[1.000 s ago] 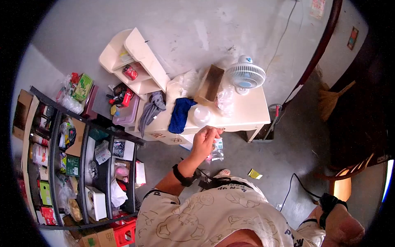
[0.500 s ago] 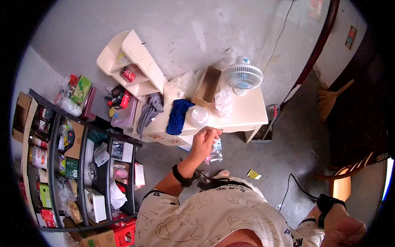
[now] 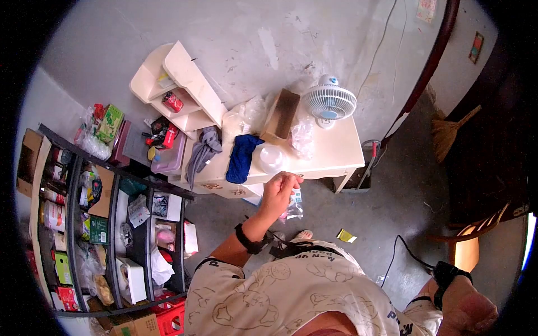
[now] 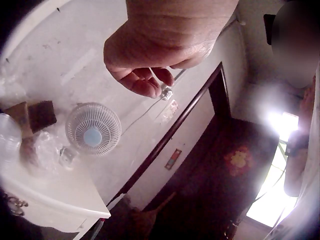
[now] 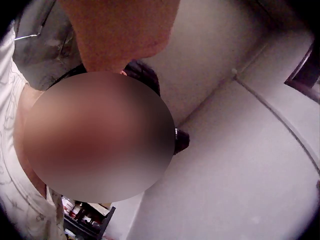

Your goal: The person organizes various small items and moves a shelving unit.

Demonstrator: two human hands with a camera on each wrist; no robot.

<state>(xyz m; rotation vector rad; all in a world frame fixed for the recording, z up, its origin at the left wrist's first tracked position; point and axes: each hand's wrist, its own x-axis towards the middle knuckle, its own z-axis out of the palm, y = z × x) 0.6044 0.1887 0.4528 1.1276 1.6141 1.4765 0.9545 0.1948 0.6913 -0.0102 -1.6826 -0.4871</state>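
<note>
My left hand (image 3: 278, 193) is raised in front of my body, its fingers loosely curled with nothing between them in the left wrist view. In the head view it overlaps the front edge of the white desk (image 3: 330, 162). Just beyond it on the desk are a clear round plastic container (image 3: 272, 159) and a dark blue cloth (image 3: 244, 158). My right hand (image 3: 472, 313) is lifted at the lower right, partly cut off by the frame. The right wrist view shows the hand (image 5: 122, 30) close to the head, its fingers hidden.
The desk also bears a white fan (image 3: 329, 103), an open cardboard box (image 3: 280, 117), a clear plastic bag (image 3: 302, 140) and a grey cloth (image 3: 205, 154). A full shelf rack (image 3: 115, 235) stands left. A yellow packet (image 3: 347, 236) and black cable (image 3: 394, 252) lie on the floor.
The head view has shifted slightly, so the desk and its things sit a little further left. Both hands keep about the same pose.
</note>
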